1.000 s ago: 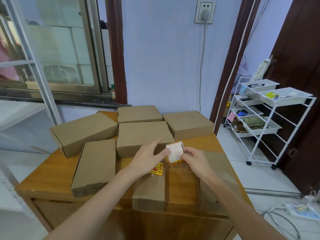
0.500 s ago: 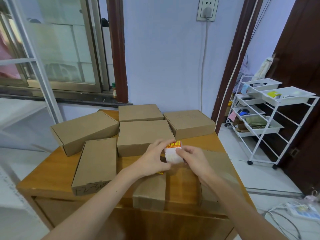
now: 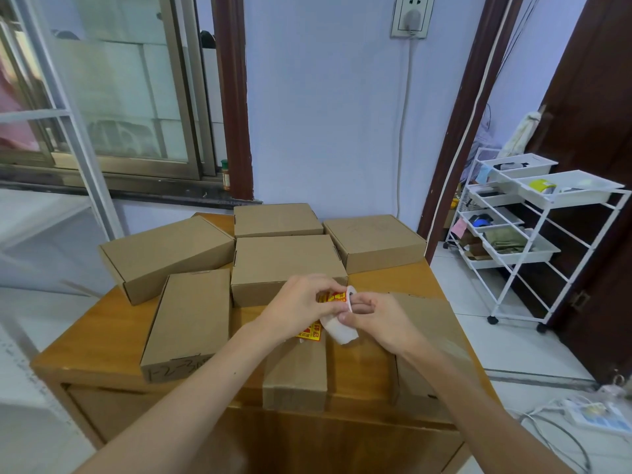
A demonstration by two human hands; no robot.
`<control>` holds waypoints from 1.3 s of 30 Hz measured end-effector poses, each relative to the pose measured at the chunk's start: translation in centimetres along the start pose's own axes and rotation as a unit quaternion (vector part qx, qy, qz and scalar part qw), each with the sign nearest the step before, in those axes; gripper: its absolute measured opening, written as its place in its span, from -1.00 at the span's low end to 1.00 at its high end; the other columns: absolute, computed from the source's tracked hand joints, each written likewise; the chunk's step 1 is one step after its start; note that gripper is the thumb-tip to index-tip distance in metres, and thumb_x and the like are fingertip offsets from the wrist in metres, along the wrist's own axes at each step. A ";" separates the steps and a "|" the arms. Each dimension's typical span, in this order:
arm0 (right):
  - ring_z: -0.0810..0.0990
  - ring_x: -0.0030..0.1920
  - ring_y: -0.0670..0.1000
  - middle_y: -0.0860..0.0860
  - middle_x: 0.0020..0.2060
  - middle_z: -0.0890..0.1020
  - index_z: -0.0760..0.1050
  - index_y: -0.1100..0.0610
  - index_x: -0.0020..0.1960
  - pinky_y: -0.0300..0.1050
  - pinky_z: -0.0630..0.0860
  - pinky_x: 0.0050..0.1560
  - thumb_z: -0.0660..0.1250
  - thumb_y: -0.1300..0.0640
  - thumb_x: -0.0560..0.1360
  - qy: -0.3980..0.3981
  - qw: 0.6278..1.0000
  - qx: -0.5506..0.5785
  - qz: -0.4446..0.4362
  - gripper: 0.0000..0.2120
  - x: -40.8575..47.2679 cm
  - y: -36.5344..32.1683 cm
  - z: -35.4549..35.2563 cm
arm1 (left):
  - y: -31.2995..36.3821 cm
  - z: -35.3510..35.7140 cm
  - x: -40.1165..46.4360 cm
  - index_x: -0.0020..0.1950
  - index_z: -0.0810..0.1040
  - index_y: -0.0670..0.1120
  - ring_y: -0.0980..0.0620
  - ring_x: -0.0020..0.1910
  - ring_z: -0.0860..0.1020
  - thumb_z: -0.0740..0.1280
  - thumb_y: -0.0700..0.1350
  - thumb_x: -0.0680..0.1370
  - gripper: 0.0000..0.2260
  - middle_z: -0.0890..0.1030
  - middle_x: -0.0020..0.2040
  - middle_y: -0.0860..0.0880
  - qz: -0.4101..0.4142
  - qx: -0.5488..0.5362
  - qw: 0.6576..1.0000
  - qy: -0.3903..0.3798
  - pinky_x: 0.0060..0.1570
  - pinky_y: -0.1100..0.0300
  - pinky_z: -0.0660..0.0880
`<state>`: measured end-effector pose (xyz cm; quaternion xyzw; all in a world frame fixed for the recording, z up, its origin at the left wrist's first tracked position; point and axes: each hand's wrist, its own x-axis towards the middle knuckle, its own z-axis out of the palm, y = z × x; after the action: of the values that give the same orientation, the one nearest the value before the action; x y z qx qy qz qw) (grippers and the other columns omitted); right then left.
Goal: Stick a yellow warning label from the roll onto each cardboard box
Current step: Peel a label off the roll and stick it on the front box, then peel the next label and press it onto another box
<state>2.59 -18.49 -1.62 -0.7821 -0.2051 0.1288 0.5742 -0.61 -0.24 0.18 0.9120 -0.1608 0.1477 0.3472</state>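
Observation:
Several plain cardboard boxes lie on a wooden table. The near middle box carries a yellow and red warning label at its far end. Just above it, my right hand holds the label roll, its white backing strip curling down. My left hand pinches a yellow label at the roll's upper edge. A box lies under my right forearm. The middle box sits right behind my hands.
More boxes sit at the left, near left, back and back right. A white wire trolley stands on the floor to the right. A power strip with cables lies at the lower right.
My left hand left the label stuck on the near middle box and came up to the roll. It now pinches a yellow label there. The white backing strip has curled downward.

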 end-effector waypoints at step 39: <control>0.65 0.03 0.07 0.08 0.04 0.71 0.62 0.19 0.14 0.08 0.61 0.02 0.34 0.13 0.51 0.184 0.945 -0.270 0.023 -0.75 2.6 0.4 1.9 | -8.3 -9.9 -8.6 0.10 0.68 -0.05 0.25 0.02 0.55 0.39 -0.15 0.54 -0.84 0.66 0.03 0.11 -0.098 0.099 0.965 0.224 0.06 0.57 0.35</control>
<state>4.15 -15.75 -2.48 -0.9224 -0.1054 -0.0642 0.3659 -6.63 14.01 -0.83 0.8968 0.0263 0.3288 0.2949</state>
